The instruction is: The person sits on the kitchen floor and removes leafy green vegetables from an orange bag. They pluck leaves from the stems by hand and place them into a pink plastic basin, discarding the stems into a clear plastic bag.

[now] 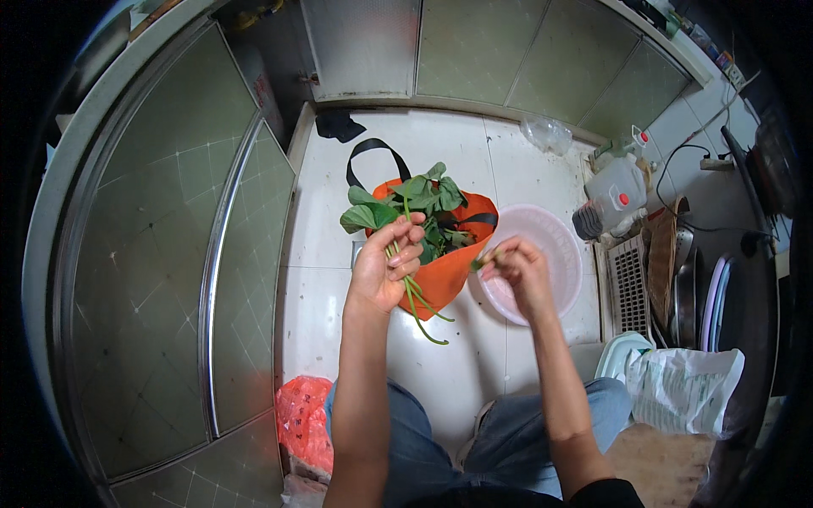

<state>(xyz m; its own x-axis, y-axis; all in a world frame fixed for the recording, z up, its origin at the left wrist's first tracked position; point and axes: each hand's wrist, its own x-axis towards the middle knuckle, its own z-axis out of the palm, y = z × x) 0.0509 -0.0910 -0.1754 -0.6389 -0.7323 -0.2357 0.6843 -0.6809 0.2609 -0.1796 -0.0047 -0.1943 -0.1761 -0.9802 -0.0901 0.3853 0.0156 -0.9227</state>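
My left hand (392,259) is closed around a bunch of long green stems (416,298). Their broad leaves (368,214) stick out past my fingers, and the cut ends hang toward me. Below it stands an orange fabric bag (444,282) with black handles, its mouth open and more leafy greens (438,190) inside. My right hand (521,273), slightly blurred, pinches a small green plant piece (481,261) between thumb and fingers. It is over the near left part of a pale pink plastic basin (568,254) on the floor.
Olive cabinet doors (159,254) line the left and far sides. Plastic jugs (619,184), a crate (629,286) and pans (686,298) stand along the right. A clear plastic bag (547,134), a black cloth (340,125) and a red plastic bag (305,416) lie on the white tiles.
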